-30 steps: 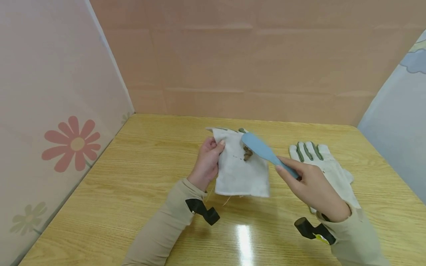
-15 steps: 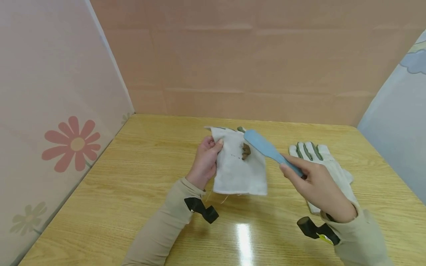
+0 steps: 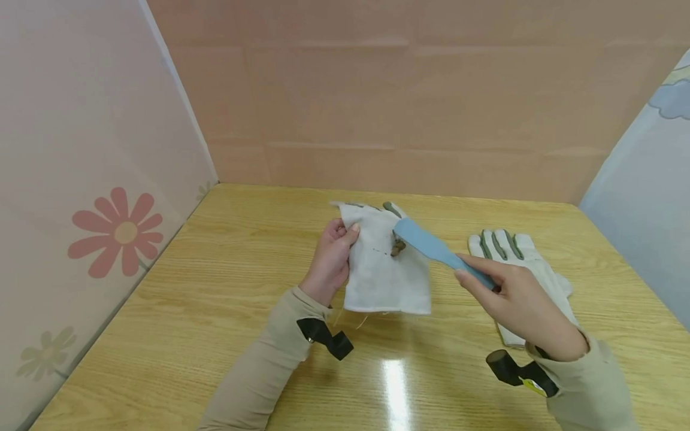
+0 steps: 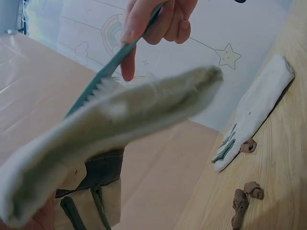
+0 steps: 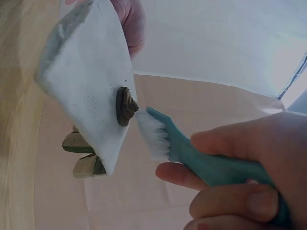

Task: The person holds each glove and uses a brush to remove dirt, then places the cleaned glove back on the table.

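Observation:
A white work glove (image 3: 385, 284) with green trim is raised above the table, gripped along its left edge by my left hand (image 3: 330, 260). On its cloth sticks a brown, mud-like lump (image 5: 125, 106), with dark specks beside it in the head view. My right hand (image 3: 520, 302) grips the handle of a blue brush (image 3: 428, 242). In the right wrist view, the brush's white bristles (image 5: 154, 136) face the lump at very close range; whether they touch it I cannot tell. The brush head partly covers the lump in the head view.
A second white glove (image 3: 544, 287) lies on the wooden table (image 3: 242, 269) at the right, partly behind my right hand. In the left wrist view, brown lumps (image 4: 240, 208) lie on the tabletop, one small piece (image 4: 248, 145) against that glove.
The brush lifted clear of the lump, then came back down over it. My right hand shifted slightly right. The held glove drifted slightly left and up with my left hand.

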{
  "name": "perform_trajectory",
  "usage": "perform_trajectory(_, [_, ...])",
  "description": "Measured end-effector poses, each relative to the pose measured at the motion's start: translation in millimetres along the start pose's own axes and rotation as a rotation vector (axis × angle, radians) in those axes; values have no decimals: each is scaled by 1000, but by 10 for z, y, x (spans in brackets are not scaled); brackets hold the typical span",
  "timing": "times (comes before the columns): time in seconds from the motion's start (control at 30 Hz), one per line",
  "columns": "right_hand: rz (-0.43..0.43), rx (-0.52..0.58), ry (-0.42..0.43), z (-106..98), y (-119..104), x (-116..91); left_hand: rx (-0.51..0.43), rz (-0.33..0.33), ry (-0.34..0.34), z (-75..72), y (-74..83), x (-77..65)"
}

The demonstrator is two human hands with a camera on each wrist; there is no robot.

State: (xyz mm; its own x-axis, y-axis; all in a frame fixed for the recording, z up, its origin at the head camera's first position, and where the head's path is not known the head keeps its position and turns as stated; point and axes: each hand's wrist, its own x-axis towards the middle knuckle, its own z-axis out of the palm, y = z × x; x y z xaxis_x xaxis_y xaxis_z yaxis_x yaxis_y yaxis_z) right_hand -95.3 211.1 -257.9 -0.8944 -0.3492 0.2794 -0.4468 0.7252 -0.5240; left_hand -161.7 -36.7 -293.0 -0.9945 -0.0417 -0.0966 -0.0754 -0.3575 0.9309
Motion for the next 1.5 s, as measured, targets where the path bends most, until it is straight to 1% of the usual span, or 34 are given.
perform_trajectory(0.13, [28, 42, 40, 40, -20, 23, -8, 0, -17, 6, -20, -12])
perform_trajectory(0.2, [39, 46, 33, 70, -33, 35, -4, 0, -29, 13, -29, -20])
perform_trajectory(0.3, [43, 31, -1, 100, -42, 45, -1, -1, -35, 19, -33, -23])
perform_trajectory(0.47, [18, -14, -26, 95, -31, 43, 9, -4, -1, 6, -24, -5])
perform_trajectory(0.63, [6, -47, -43, 51, -14, 32, 13, -8, 8, -8, -12, 8])
perform_trajectory(0.77, [11, -32, -28, 31, -12, 18, 7, -12, 7, -9, -7, 4])
perform_trajectory(0.9, [34, 18, 12, 54, -26, 21, 0, -15, 1, -2, -12, -15])
perform_trajectory(1.0, [54, 36, 5, 80, -30, 33, 1, -16, -5, 10, -19, -27])
perform_trajectory(1.13, [51, 4, -33, 91, -28, 39, 5, -8, 5, 18, -21, -16])
perform_trajectory(1.33, [29, -43, -54, 38, -15, 20, 4, 22, 30, -12, -2, 22])
perform_trajectory(1.43, [30, -35, -42, 15, -16, 8, -3, 31, 24, -27, 10, 16])
perform_trajectory(1.5, [28, -9, -14, 17, -21, 5, -10, 28, 13, -26, 17, 2])
